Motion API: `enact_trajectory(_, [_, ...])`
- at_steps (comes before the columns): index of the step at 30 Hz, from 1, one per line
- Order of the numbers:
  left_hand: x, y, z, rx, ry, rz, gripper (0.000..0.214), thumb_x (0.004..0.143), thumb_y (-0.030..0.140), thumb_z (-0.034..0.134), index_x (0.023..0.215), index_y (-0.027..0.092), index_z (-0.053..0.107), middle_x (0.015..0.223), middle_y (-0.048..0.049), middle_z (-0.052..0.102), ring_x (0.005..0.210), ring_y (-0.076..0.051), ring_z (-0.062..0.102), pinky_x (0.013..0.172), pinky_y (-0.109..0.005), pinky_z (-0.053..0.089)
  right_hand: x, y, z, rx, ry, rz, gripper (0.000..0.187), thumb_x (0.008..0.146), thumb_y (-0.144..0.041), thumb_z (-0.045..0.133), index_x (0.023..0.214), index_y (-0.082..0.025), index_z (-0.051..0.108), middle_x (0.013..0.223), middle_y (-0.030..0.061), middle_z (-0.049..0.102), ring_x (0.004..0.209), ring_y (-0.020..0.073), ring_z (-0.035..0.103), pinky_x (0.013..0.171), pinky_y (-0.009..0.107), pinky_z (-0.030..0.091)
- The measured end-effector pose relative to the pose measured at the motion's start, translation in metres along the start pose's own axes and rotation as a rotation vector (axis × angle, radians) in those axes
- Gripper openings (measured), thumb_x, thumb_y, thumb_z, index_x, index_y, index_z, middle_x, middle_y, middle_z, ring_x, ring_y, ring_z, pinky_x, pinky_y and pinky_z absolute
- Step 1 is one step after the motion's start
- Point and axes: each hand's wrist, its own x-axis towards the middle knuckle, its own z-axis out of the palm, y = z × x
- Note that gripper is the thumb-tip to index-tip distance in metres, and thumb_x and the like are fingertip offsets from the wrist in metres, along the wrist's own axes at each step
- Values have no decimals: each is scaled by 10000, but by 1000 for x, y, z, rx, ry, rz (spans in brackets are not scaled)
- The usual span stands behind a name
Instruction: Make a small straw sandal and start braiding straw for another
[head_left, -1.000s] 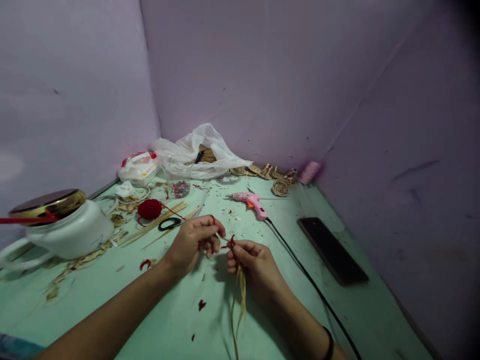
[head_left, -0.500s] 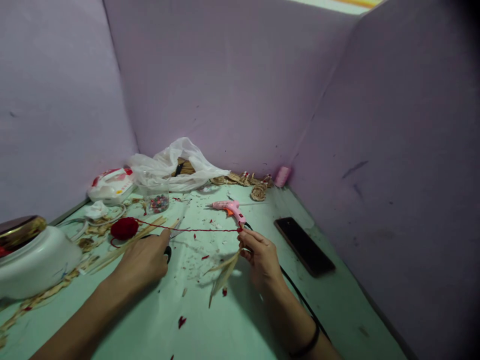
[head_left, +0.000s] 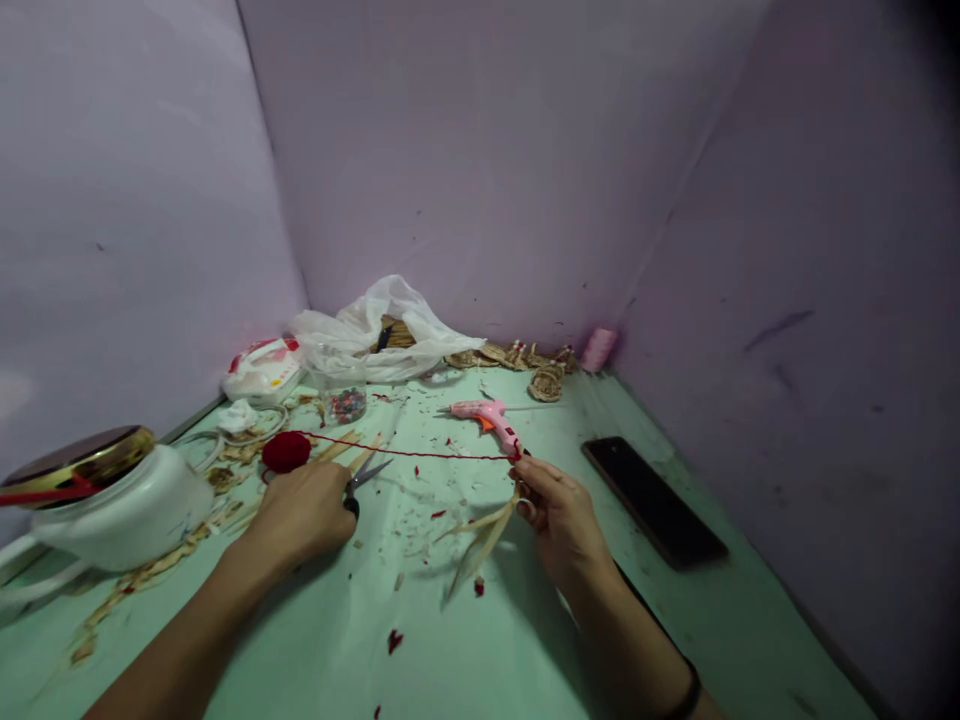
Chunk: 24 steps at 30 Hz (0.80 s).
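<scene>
My left hand (head_left: 306, 512) is closed over the black handles of a pair of scissors (head_left: 367, 477), low over the table. The scissor blades stick out to the right, spread apart; most of the handles is hidden under my fingers. My right hand (head_left: 559, 510) pinches a small bundle of pale dried husk strips (head_left: 487, 535), whose ends hang down to the left. Red yarn (head_left: 420, 455) runs taut from the pinched tip of the bundle leftward to a red yarn ball (head_left: 286, 452) just beyond my left hand.
A pink glue gun (head_left: 487, 415) lies beyond my right hand. A phone (head_left: 652, 500) is to the right. At the left stand a white pot (head_left: 142, 520) and a clear cup of beads (head_left: 346, 403). A plastic bag (head_left: 397, 310) and pink spool (head_left: 598, 350) sit by the wall.
The view has turned slightly left, so things appear farther right. My left hand has drawn a little left with the scissors. My right hand still holds the husk bundle and yarn.
</scene>
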Motion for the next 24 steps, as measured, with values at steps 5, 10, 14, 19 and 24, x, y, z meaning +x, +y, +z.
enact_trajectory(5, [-21,13,-4,-204,54,231,349,626,236,524,938,274,675,866,-74,641,866,-283,588,729,-348,442,4,-3,0,20,49,-24,266,436,-284,790,657,-162,706,615,-7,627,524,71,500,433,163,336])
enact_trajectory(10, [-33,22,-13,-633,-175,395,335,656,281,561,968,313,680,967,-29,645,910,-228,564,802,-293,445,7,-3,-1,29,56,-5,270,442,-285,789,661,-152,705,588,-6,623,503,68,494,421,159,329])
enact_trajectory(14, [-27,27,-13,-799,-174,425,372,665,378,622,1026,302,667,934,-37,632,845,-207,549,762,-291,446,3,1,1,21,28,54,267,452,-260,786,676,-147,695,586,-6,629,471,59,482,412,159,330])
enact_trajectory(19, [-27,38,2,-996,-128,294,468,638,448,647,1051,228,665,841,-60,656,766,-213,557,672,-292,459,-1,3,3,9,-9,121,292,449,-254,776,695,-131,678,580,-4,630,467,63,494,412,159,338])
enact_trajectory(24, [-33,40,6,-1228,-25,196,498,573,482,700,984,202,692,847,-45,668,789,-206,572,616,-229,445,0,5,3,1,-27,131,299,447,-261,768,695,-127,671,577,-13,625,465,57,490,421,155,320])
